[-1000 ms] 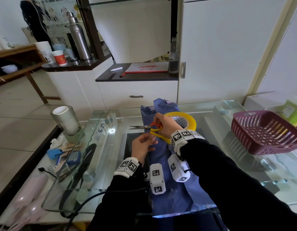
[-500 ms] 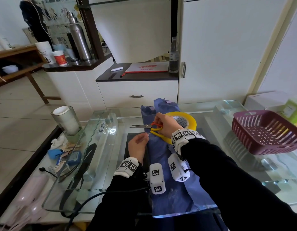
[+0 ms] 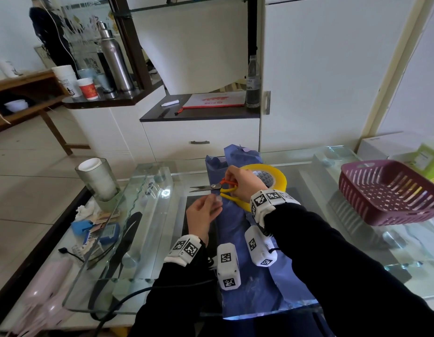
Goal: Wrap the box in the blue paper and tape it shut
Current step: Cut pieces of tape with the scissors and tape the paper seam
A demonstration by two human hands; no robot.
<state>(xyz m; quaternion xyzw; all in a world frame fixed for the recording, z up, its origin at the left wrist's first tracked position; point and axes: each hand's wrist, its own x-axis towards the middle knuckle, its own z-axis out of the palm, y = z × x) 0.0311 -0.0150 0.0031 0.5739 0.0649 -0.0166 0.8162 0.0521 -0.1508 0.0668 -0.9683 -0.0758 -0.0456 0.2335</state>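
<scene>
Blue paper [image 3: 237, 229] lies in a long strip down the middle of the glass table [image 3: 332, 239], folded over a bulk that I take for the box; the box itself is hidden. My right hand [image 3: 242, 183] grips the orange and yellow handles of scissors [image 3: 203, 188], whose nearly closed blades point left. A yellow tape roll [image 3: 276, 175] stands just behind that hand. My left hand [image 3: 201, 214] hovers at the paper's left edge and pinches a small clear piece of tape [image 3: 217, 198] below the blades.
A purple plastic basket [image 3: 391, 190] sits at the right of the table. A cup in a glass holder [image 3: 96, 178] stands at the left, with small clutter [image 3: 99, 229] on the shelf below. White cabinets rise behind the table.
My left hand has drawn back to the left, off the blue paper, with the tape piece between its fingers. The right hand and scissors have hardly moved.
</scene>
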